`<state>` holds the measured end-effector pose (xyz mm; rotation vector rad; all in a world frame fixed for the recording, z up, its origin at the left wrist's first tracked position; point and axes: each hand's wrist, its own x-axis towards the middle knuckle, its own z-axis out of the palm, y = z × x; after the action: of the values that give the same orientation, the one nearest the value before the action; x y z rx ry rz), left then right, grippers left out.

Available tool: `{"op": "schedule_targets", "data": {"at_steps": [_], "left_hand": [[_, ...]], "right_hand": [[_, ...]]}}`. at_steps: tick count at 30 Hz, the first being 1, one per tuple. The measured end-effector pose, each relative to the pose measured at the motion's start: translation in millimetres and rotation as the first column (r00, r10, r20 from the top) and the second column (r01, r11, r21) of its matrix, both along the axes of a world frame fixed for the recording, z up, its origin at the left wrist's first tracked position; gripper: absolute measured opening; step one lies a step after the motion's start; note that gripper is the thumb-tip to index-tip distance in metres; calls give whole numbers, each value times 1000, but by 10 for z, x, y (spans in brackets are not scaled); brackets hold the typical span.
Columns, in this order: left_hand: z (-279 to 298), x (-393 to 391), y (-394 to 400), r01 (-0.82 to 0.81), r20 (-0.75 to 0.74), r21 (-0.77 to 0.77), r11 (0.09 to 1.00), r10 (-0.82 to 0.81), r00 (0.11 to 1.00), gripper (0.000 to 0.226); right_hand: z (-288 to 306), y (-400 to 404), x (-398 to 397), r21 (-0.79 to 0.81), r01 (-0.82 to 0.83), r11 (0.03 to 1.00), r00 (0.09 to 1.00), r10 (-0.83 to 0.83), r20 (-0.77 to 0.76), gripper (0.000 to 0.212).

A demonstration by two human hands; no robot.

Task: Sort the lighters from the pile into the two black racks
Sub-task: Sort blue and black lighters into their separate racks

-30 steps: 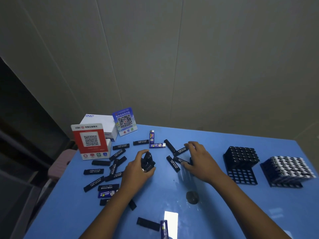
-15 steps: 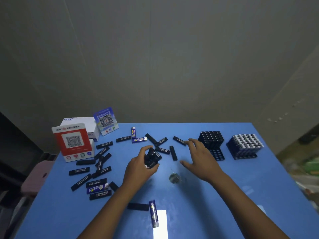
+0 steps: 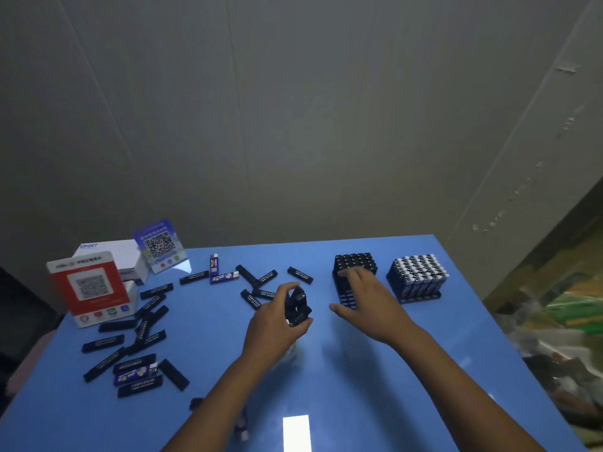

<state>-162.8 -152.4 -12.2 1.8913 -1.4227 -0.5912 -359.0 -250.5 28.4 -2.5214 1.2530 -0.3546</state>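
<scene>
Head view, left hand [image 3: 277,321] grip clamped on a bundle of black lighters [image 3: 297,306] above the blue table [image 3: 375,402], right hand [image 3: 368,296] fingers spread, touching the nearer black rack [image 3: 354,267], loose lighters [image 3: 143,324] scattered at left

The left hand [image 3: 277,324] holds a bunch of black lighters [image 3: 297,306] above the blue table [image 3: 408,402]. The right hand [image 3: 368,301] lies flat with its fingers on the near rack [image 3: 355,265], which is full of black lighters, and a second rack [image 3: 417,277] stands just beside it. More lighters [image 3: 137,337] lie loose on the left near a red sign [image 3: 89,288].
</scene>
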Motion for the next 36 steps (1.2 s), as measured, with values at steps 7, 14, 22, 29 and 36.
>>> {"op": "schedule_targets", "data": {"at_steps": [7,14,22,29,36], "left_hand": [[-35,-601,-427,-54,48,22,998,53,997,66],[-137,-995,-695,-132,149,88,987,118,982,63],[-215,-1078,-743,-159,229,136,978,125,965,64],[-263,-968,-809,-119,238,147,982,82,968,66],[-393,-759,-1040,-135,168,113,984,115,979,65]], "right_hand": [[-15,-453,-378,139,-94,986,992,80,100,52],[-135,-651,-468,369,-154,917,964,58,258,27],[-254,-685,-436,398,-123,909,952,-5,307,22],[-295,-877,-500,386,-72,920,938,-69,340,12],[-481,-1126,-559,358,12,934,912,-158,380,17]]}}
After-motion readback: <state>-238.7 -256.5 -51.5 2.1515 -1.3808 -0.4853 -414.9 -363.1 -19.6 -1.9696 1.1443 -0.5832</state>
